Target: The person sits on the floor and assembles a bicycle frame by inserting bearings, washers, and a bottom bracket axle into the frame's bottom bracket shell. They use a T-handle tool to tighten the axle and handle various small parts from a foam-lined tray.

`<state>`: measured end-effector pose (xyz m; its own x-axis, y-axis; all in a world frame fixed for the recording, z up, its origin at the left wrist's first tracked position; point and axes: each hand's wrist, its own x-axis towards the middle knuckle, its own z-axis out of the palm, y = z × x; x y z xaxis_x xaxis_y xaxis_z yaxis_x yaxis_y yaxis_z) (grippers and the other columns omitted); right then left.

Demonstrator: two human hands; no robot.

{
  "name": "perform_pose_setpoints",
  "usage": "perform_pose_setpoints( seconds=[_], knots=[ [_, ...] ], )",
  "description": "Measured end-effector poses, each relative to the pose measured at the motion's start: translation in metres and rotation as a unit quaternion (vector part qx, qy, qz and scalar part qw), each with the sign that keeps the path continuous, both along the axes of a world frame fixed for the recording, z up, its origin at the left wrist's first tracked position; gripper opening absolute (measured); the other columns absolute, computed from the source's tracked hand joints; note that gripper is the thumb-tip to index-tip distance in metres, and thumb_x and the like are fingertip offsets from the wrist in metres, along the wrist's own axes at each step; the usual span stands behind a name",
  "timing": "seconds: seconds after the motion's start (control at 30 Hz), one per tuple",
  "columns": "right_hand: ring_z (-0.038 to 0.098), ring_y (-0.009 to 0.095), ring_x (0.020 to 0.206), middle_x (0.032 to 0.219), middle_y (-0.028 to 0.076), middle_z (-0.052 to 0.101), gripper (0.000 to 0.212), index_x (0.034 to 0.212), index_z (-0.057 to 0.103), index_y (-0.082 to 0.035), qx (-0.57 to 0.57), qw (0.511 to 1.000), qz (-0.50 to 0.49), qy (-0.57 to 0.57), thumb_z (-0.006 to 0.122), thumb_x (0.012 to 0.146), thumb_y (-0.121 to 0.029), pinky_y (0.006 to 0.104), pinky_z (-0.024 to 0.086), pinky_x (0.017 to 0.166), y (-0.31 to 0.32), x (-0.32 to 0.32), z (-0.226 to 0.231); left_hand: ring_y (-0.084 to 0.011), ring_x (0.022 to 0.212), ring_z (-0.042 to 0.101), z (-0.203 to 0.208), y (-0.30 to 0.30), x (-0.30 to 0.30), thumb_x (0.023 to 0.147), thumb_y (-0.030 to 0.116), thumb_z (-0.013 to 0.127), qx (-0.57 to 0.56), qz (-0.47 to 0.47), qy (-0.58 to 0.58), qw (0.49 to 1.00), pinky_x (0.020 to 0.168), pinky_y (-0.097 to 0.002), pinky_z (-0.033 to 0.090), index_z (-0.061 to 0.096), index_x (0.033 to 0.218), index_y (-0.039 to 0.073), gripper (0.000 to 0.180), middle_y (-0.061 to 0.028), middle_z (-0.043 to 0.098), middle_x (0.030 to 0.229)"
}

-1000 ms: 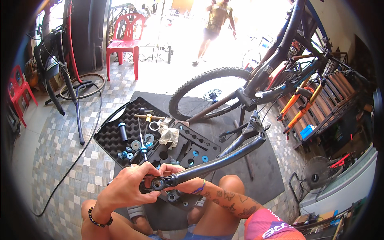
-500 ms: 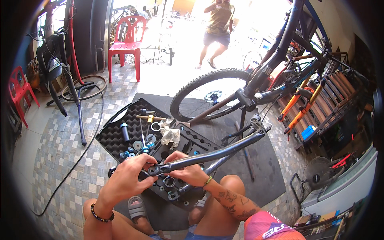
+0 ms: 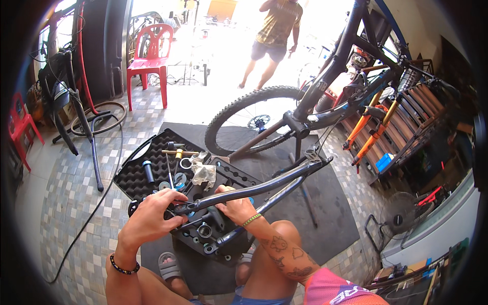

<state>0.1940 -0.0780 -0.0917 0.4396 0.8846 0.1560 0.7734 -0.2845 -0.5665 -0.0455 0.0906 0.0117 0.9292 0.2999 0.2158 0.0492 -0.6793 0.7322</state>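
Observation:
A dark frame tube (image 3: 239, 192) of a bicycle's rear end reaches toward me, its near end carrying a round pivot eye (image 3: 184, 208). My left hand (image 3: 147, 216) is closed about that end, fingers above and thumb below; what lies between the fingertips is hidden. Beneath the tube, my right hand (image 3: 237, 209) grips a dark-handled tool (image 3: 216, 218) by its bulky handle. The tool's thin rod points left toward my left thumb. Under both hands lies an open black tool case (image 3: 152, 147) with foam lining, holding rings, round press pieces and a blue cylinder (image 3: 148, 172).
The bicycle's knobby wheel (image 3: 211, 129) rests beyond the case on a dark mat (image 3: 325, 218). A red chair (image 3: 148, 63) stands far left, and a black cable (image 3: 96, 208) crosses the tiles. A fan (image 3: 399, 216) is at right. Another person (image 3: 274, 35) is near the bright doorway.
My right hand has left the pivot eye and now holds the dark-handled tool lower down. My left hand stays at the tube's end. The view has shifted, and the other person has stepped closer.

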Motion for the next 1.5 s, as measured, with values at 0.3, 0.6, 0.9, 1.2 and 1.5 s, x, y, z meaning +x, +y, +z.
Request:
perform_pose_setpoints(
  seconds=[0.3, 0.6, 0.9, 1.2, 1.5],
  knots=[
    [0.07, 0.038, 0.112, 0.116, 0.016, 0.07, 0.036, 0.124, 0.064, -0.008, -0.024, 0.999, -0.016, -0.025, 0.078, 0.095, -0.025, 0.0463, 0.056, 0.096, -0.003, 0.004, -0.001, -0.0277, 0.107, 0.073, 0.011, 0.002, 0.0, 0.083, 0.012, 0.09, 0.02, 0.006, -0.041, 0.999, 0.095, -0.0386, 0.057, 0.074, 0.12, 0.001, 0.042, -0.0144, 0.074, 0.112],
    [0.072, 0.025, 0.102, 0.124, 0.016, 0.065, 0.077, 0.154, 0.052, -0.009, 0.138, 0.99, -0.032, -0.012, 0.088, 0.086, -0.015, 0.0388, 0.06, 0.09, 0.005, 0.0, 0.022, -0.0132, 0.086, 0.071, -0.028, 0.156, -0.003, 0.103, 0.018, 0.074, -0.124, 0.206, -0.064, 0.969, 0.074, -0.0286, 0.057, 0.074, 0.121, 0.002, 0.024, -0.0073, 0.078, 0.1],
    [0.073, 0.016, 0.089, 0.123, 0.013, 0.069, 0.08, 0.162, 0.043, -0.011, 0.244, 0.967, -0.033, 0.067, 0.083, 0.092, -0.003, 0.0311, 0.062, 0.077, 0.007, -0.005, 0.031, -0.0129, 0.08, 0.074, -0.083, 0.173, 0.056, 0.099, 0.026, 0.081, -0.182, 0.106, 0.13, 0.969, 0.065, -0.0291, 0.056, 0.07, 0.14, 0.01, 0.045, -0.005, 0.077, 0.091],
    [0.072, 0.015, 0.086, 0.109, 0.01, 0.074, 0.065, 0.152, 0.055, -0.008, 0.221, 0.97, -0.022, 0.096, 0.077, 0.091, 0.001, 0.0323, 0.058, 0.079, 0.003, -0.003, 0.033, -0.0293, 0.103, 0.078, -0.099, 0.183, 0.068, 0.077, 0.036, 0.091, 0.096, 0.173, 0.201, 0.959, 0.09, -0.0424, 0.061, 0.086, 0.107, 0.014, 0.037, -0.013, 0.082, 0.103],
    [0.073, 0.014, 0.096, 0.101, 0.007, 0.077, 0.033, 0.128, 0.071, -0.002, 0.145, 0.984, 0.005, 0.102, 0.073, 0.095, -0.001, 0.0295, 0.058, 0.087, -0.003, 0.003, 0.035, -0.0184, 0.1, 0.07, -0.091, 0.173, 0.071, 0.09, 0.018, 0.083, -0.032, -0.001, 0.186, 0.982, 0.092, -0.0376, 0.057, 0.073, 0.143, 0.02, 0.054, -0.0067, 0.078, 0.106]
  ],
)
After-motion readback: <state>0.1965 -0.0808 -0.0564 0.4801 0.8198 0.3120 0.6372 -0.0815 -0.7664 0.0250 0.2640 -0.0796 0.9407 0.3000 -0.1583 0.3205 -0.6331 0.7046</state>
